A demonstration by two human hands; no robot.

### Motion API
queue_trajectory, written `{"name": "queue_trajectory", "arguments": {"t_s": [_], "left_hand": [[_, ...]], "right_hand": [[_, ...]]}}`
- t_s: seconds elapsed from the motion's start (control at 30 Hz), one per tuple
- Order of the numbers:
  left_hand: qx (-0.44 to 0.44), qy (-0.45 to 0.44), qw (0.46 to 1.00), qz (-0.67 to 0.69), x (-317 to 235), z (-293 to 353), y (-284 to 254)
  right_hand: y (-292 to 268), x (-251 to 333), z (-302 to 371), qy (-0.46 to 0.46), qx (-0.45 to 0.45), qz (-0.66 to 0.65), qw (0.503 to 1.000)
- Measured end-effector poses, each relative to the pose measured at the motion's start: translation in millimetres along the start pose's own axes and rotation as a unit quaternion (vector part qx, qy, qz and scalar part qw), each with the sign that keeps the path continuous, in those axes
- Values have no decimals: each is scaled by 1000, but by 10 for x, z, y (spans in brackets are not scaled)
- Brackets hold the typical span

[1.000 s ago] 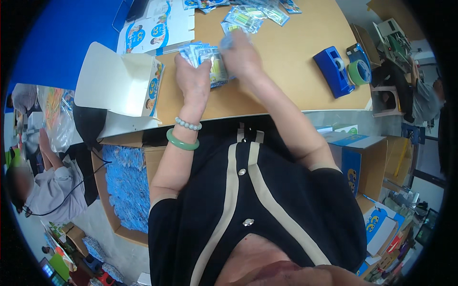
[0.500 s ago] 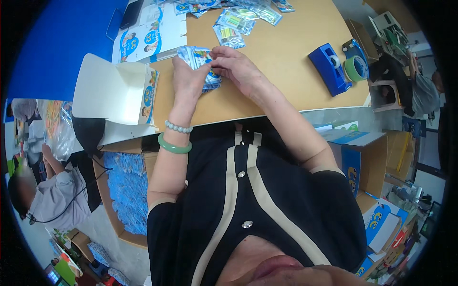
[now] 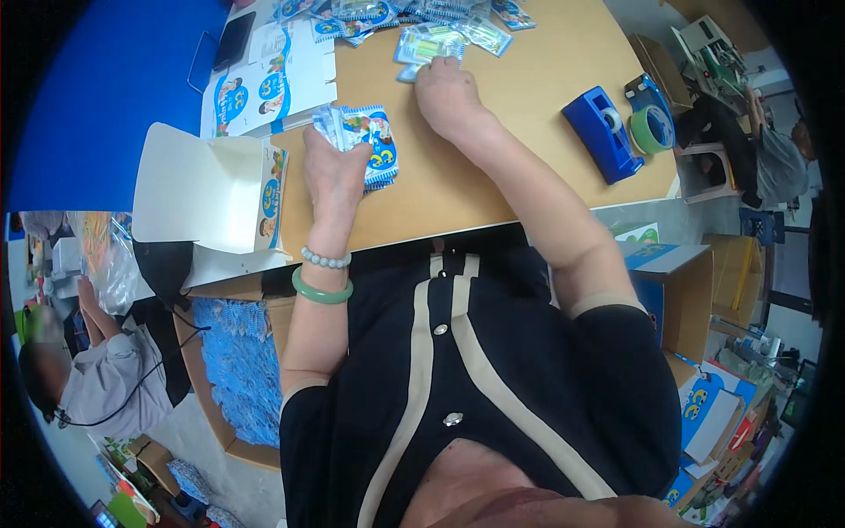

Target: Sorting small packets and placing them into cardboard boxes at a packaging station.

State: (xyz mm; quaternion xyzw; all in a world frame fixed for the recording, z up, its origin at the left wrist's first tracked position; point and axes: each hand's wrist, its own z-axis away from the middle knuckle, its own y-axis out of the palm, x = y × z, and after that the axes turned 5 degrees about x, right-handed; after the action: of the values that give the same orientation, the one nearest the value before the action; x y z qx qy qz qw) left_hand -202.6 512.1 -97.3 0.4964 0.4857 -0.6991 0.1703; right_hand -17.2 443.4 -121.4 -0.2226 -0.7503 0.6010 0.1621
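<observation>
My left hand (image 3: 334,172) is wrapped round the left side of a stack of small blue-and-white printed packets (image 3: 381,145), held just above the tabletop. Farther off and to the right, my right hand (image 3: 451,99) has its fingers curled down on a clear-fronted packet (image 3: 407,73), mostly covered by the hand. Just beyond lie more such packets (image 3: 487,35) with yellow-green strips inside, beside a loose heap of blue packets (image 3: 356,25) at the far edge. To the left of my left hand an open white carton (image 3: 211,189) stands with its lid folded back.
Flat printed cartons (image 3: 255,92) lie at the far left, a black phone (image 3: 235,40) on them. A blue tape dispenser (image 3: 601,132) and a green tape roll (image 3: 653,129) sit at the right. Below the table, a cardboard box (image 3: 251,449) holds many blue packets. Co-workers are at both sides.
My right hand has left the stack and moved away from me to the loose clear-fronted packets, covering one. My left hand keeps the stack, now slightly nearer to me.
</observation>
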Motion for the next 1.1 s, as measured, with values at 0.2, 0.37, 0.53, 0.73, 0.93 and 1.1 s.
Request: {"name": "queue_trajectory", "arguments": {"t_s": [0.2, 0.37, 0.53, 0.73, 0.93, 1.1], "left_hand": [[14, -24, 998, 52, 57, 24, -82], [12, -20, 998, 67, 119, 21, -85], [2, -27, 999, 33, 111, 21, -83], [8, -9, 999, 42, 50, 27, -60], [12, -12, 997, 80, 53, 83, -95], [5, 2, 996, 88, 142, 64, -75]], "right_hand": [[-181, -369, 210, -45, -7, -111, 993], [-604, -276, -187, 28, 155, -206, 966], [-835, -216, -360, 18, 299, -380, 875], [40, -293, -653, -171, -38, 56, 983], [-402, -158, -607, -13, 297, -93, 950], [-316, -823, -603, 114, 208, -418, 877]]}}
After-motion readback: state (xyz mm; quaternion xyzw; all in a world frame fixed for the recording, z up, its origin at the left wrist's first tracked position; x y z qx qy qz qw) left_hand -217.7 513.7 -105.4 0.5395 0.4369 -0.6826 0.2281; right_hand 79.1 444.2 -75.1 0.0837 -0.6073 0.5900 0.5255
